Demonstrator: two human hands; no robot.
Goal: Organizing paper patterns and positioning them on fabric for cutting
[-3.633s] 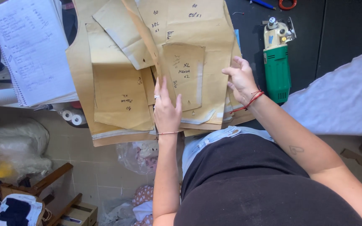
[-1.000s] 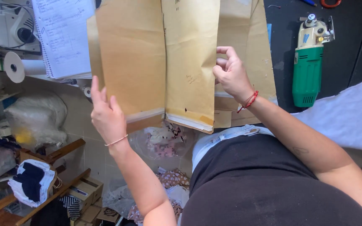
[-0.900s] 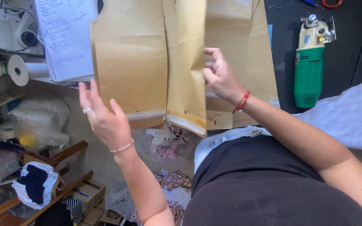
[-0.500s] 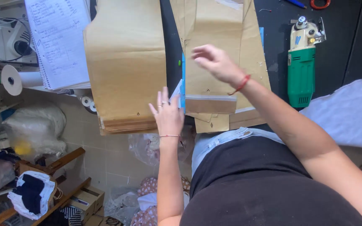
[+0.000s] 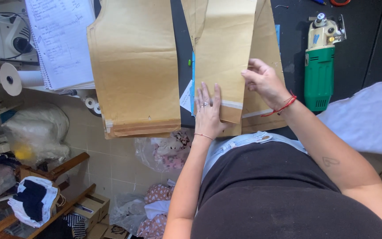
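Dark table [image 5: 376, 40] under me, tiled wall and cluttered shelves below its near edge. My left hand [image 5: 208, 113] lies flat, fingers spread, palm down on the lower end of the brown paper pattern piece [image 5: 224, 53] in front of me; it grips nothing, only presses. A ring shows on one finger and a thin band at the wrist. My right hand [image 5: 264, 82] sits just beside it on the right edge of the same piece, fingers curled and pinching the paper edge, with a red cord around the wrist. More brown pieces [image 5: 266, 48] lie under this one, their ends reaching past the table edge toward my waist. A blue strip [image 5: 192, 84] and a small white paper slip [image 5: 185, 95] peek out along the left side of the piece, touching it. Well apart to the left lies a second, wider stack of brown pattern pieces [image 5: 135, 66], its lower end hanging over the table edge. Left of that, an open spiral notebook [image 5: 60, 40] with handwriting. Right of my hands stands a green and cream electric cutting machine [image 5: 320, 62] on the table, and white fabric [image 5: 368, 119] covers the far right corner. Below the table edge: a white tape roll [image 5: 12, 79], plastic bags [image 5: 36, 132], folded cloth [image 5: 34, 201].
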